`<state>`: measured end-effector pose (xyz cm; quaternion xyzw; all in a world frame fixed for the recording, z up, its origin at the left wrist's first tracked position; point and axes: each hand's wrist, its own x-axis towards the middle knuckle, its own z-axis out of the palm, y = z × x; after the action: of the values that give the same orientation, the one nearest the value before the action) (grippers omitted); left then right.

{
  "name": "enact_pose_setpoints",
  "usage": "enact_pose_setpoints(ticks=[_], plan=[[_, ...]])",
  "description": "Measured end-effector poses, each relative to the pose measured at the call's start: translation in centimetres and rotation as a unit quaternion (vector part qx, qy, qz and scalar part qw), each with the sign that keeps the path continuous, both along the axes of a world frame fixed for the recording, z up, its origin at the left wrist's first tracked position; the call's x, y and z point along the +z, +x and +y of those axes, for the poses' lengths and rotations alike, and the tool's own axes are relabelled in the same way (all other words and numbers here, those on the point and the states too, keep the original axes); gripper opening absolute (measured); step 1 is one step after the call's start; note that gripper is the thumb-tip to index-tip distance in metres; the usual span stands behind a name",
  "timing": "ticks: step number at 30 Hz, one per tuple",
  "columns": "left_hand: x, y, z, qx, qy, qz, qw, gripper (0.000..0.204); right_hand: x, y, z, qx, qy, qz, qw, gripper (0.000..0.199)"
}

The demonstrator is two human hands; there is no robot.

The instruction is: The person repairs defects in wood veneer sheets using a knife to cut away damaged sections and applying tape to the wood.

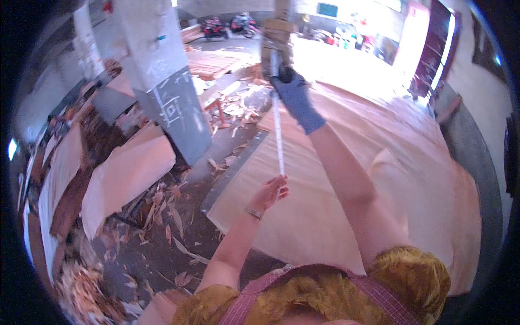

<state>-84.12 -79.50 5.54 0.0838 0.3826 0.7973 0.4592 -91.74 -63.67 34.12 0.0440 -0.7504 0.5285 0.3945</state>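
Observation:
A narrow white strip with faint marks, like a measuring tape (279, 135), runs nearly upright through the middle of the view. My bare left hand (271, 190) has its fingers closed around the strip's lower end, with a band on the wrist. Higher up, my right hand (297, 97), in a blue-grey glove, reaches forward with its fingers bent beside the strip's upper part. A dark thing at those fingers is blurred. Behind it stands a brown, block-like upright piece (277, 40). Below both arms lies a broad stack of thin pale wood sheets (319, 189).
A grey-and-white pillar (162, 81) stands to the left. Bent wood sheets (130, 176) lean beside it, and wood scraps (173, 211) litter the floor. A small red stool (215, 112) stands past the pillar. Motorbikes (244, 24) are parked at the back; a dark red door (433, 51) is at right.

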Motion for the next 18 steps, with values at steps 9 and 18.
enact_pose_setpoints(ticks=[9,18], plan=[[3.5,-6.8,-6.1,0.129,-0.167,0.235,0.949,0.041,-5.3,8.8,-3.3,0.164,-0.126,-0.003,0.978,0.014],[26.5,-0.2,4.4,0.100,-0.020,0.498,0.861,0.067,-4.4,15.2,-1.0,-0.130,0.189,0.102,0.968,0.017]])
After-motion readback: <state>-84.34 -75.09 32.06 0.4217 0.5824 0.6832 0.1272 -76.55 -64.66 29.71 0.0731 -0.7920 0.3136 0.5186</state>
